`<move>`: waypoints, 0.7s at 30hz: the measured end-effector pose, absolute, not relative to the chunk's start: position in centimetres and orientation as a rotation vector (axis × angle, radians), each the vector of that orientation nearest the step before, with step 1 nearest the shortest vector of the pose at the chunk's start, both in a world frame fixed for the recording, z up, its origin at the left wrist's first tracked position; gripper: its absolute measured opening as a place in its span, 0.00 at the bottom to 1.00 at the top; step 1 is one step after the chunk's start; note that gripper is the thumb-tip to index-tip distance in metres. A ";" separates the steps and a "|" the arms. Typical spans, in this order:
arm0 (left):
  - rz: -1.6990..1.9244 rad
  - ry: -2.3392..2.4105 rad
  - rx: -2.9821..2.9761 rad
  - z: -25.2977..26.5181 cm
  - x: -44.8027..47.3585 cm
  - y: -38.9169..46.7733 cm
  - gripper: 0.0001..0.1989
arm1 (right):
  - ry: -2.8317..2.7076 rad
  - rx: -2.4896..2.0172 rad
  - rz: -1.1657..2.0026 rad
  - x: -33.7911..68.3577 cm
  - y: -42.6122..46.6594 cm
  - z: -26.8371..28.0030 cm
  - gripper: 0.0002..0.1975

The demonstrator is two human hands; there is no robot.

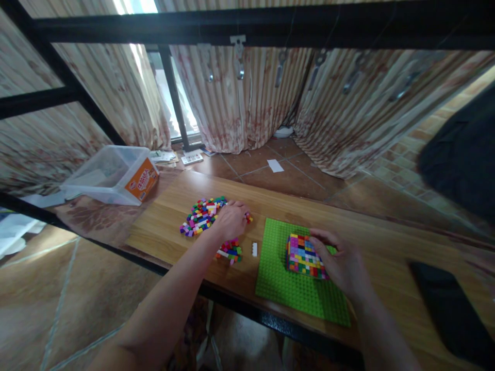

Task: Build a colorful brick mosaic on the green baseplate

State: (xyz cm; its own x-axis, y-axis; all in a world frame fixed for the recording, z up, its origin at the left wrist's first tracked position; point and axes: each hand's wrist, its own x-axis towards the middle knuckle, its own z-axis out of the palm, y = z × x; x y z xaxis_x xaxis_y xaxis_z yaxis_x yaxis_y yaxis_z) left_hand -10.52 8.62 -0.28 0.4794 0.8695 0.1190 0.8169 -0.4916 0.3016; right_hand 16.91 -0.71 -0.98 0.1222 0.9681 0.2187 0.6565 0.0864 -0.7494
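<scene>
My left hand [232, 219] rests palm down on the right end of a pile of small coloured bricks [201, 215], fingers curled among them; whether it holds one is hidden. My right hand [342, 263] touches the right side of a multicoloured block of stacked bricks [303, 255], which stands on a green baseplate [286, 288]. A smaller cluster of bricks [230, 251] and a single white brick [254, 249] lie between the pile and the plate.
All of this sits on a wooden tabletop [170, 216]. A clear plastic box [112, 175] with an orange label stands at the far left. A dark flat object [448, 309] lies at the right. Black frame bars [232, 26] cross overhead; curtains hang behind.
</scene>
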 end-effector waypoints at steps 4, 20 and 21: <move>0.344 1.448 2.529 -0.2 -10.3 8.5 0.11 | -1.622 -1.656 0.506 16.9 -0.7 -1.0 0.15; 0.838 0.874 1.606 0.3 -7.4 7.3 0.07 | -1.510 -1.514 0.313 15.6 -0.8 -0.2 0.12; 0.844 0.827 1.518 0.2 -6.7 7.0 0.08 | -1.507 -1.511 0.328 15.4 -0.8 0.0 0.12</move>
